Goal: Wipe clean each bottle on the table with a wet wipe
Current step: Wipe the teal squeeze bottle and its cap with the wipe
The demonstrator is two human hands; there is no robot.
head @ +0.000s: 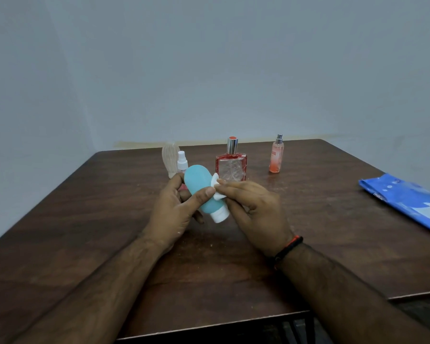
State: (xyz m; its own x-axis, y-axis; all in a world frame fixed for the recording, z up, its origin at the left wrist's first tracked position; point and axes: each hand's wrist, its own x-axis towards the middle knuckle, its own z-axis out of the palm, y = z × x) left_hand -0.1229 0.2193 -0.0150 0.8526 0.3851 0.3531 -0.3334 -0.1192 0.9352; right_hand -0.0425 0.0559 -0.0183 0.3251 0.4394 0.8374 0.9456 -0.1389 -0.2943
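My left hand (176,207) grips the soft, light blue bottle (201,192) mid-frame; my right hand (253,207) pinches the wipe (216,186).

Bottles (231,161) behind hands (216,207)

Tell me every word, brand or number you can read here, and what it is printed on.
Slim pink spray bottle: a short word down its side, too blurred to read.
Blue wipes pack: white lettering near its front edge, too small and cut off to read.
Other bottles: no print that I can see.
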